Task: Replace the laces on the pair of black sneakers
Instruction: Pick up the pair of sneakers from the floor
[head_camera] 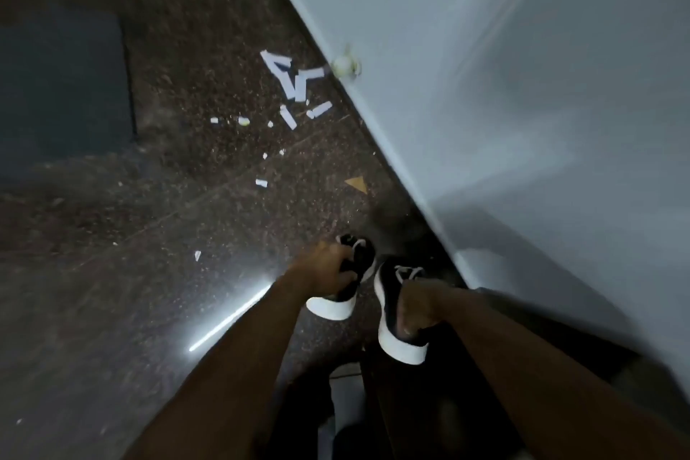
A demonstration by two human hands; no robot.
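To the left of the hands the dark speckled stone floor (157, 220) lies wide, while on the right a pale grey wall (522, 86) runs diagonally and stands close beside the shoes, so room is narrow on that side. The left hand (328, 269) grips one black fabric sneaker with a thick white rubber sole (349, 291) at its collar, fingers curled round the edge. The right hand (414, 306) holds the second black sneaker with a white sole (392, 325) in the same way, from the top near the heel; a pale lace (409, 273) shows at its front. The two sneakers are just beside each other, heels toward the person — whether they rest on the floor or are lifted a little, I cannot tell, as the picture is blurred.

The floor is glossy and carries a bright streak of reflected light (231, 317). Farther away, near the wall's base, white paper scraps (291, 82) are scattered, with a small tan triangular piece (357, 184) nearer. A dark rectangular mat (63, 78) lies at the far left.
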